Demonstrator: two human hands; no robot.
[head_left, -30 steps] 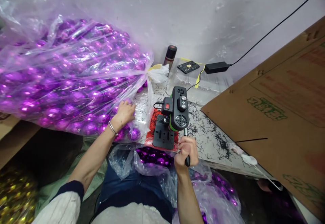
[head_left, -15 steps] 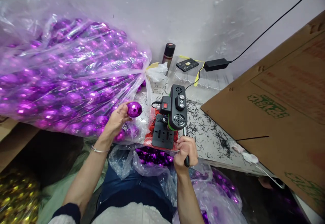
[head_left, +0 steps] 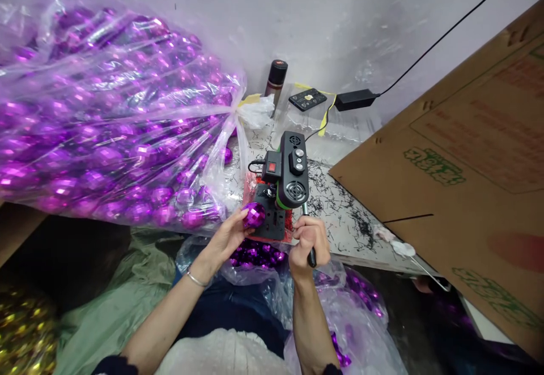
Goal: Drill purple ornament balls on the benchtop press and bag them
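Observation:
A shiny purple faceted ball ornament (head_left: 254,215) is pinched in the fingers of my left hand (head_left: 229,234), over the left edge of the machine's black base plate (head_left: 275,226). My right hand (head_left: 311,243) is wrapped around the black-handled lever (head_left: 312,258) at the machine's lower right. The small bench press-like machine (head_left: 294,165) is black, with round vents, knobs and a red switch on its side box. It stands on a red mat. What lies beneath its head is hidden from above.
A large clear bag of purple balls (head_left: 106,137) fills the left. A cardboard box (head_left: 459,171) stands at right. Behind the machine are a spray can (head_left: 276,80), a phone-like black slab (head_left: 307,99) and a power adapter (head_left: 356,99). Black scraps litter the table (head_left: 340,216). Another bag (head_left: 340,329) hangs below.
My left hand has carried the purple ball right and toward me, from beside the bag to the base plate. My right hand stays on the lever. The whole view has shifted slightly.

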